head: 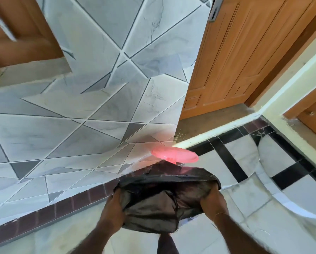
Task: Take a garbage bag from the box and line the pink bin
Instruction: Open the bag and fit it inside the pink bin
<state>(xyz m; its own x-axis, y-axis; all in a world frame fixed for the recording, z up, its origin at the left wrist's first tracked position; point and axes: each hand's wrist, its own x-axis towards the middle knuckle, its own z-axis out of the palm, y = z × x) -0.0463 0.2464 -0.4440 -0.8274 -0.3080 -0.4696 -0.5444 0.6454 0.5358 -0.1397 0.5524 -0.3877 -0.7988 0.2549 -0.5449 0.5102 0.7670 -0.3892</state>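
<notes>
Both hands are on the black garbage bag point(162, 197), so the box part looks done and the lining step is in hand; no box in view. Left hand point(113, 208) grips the bag's left edge, fingers curled over the film w/ thumb side pressed on it. Right hand point(211, 200) does the same on the right edge, fingers wrapped round a fold. The bag is stretched between them, mouth pulled wide, loose plastic sagging below towards the person. Behind and just above the bag a pink disc shows, prob. the pink bin's lid point(174, 154), swung up or tipped; it's motion-blurred and glowing, so exact shape is hard to call. The pink bin's body isn't visible: the bag covers where it would stand, near the corner where the grey tiled wall point(84, 110) meets the marble floor point(245, 195), beside the wooden door point(236, 57). Can't tell if the bag's rim is already hooked over the bin's rim or held just above it. My read: approx. mid-way thru the lining step. Next move calls for keeping the mouth open, pushing the slack down inside, then folding the edge outward round the rim on all sides w/o tearing the thin film, and keeping the lid clear of the bag.
</notes>
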